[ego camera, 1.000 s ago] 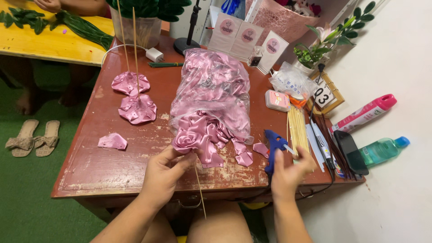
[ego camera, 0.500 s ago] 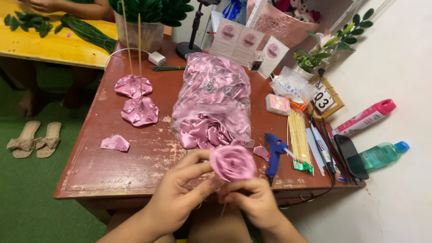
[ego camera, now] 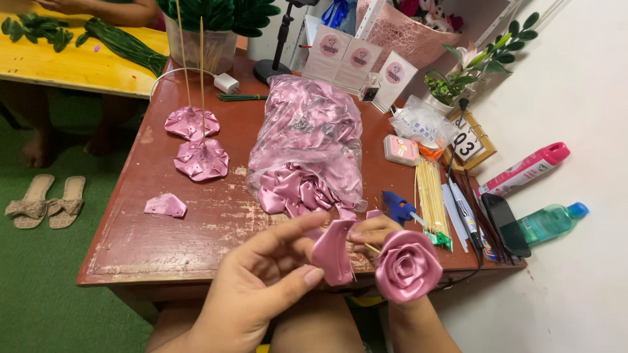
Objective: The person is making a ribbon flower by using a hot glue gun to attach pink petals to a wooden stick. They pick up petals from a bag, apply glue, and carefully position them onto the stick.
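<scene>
The left hand [ego camera: 261, 287] holds a folded pink satin petal [ego camera: 333, 252], thumb and fingers closed on it, out past the near edge of the tabletop [ego camera: 196, 242]. The right hand [ego camera: 376, 235] is closed on a thin wooden stick that carries a finished pink satin rose [ego camera: 407, 266]; the rose sits just beside the petal, right at the tabletop's near edge, and whether the two touch cannot be told.

Behind the hands, a clear plastic bag of pink petals [ego camera: 307, 144] fills the middle of the tabletop, its open mouth spilling petals toward the near edge. To its left stand two flat satin rosettes on upright sticks [ego camera: 196, 140], and a single loose petal [ego camera: 165, 205] lies alone nearer the front-left. The widest bare stretch of worn red surface runs between that loose petal and the bag, down to the front edge.

The right side is crowded: a blue glue gun [ego camera: 398, 206] lies just beside a bundle of wooden skewers [ego camera: 432, 196], with pens and a dark phone [ego camera: 505, 224] close along the right edge. On the floor beyond that edge lie a pink tube [ego camera: 526, 168] and a green bottle [ego camera: 553, 221]. A yellow table [ego camera: 72, 62] butts the far-left corner.
</scene>
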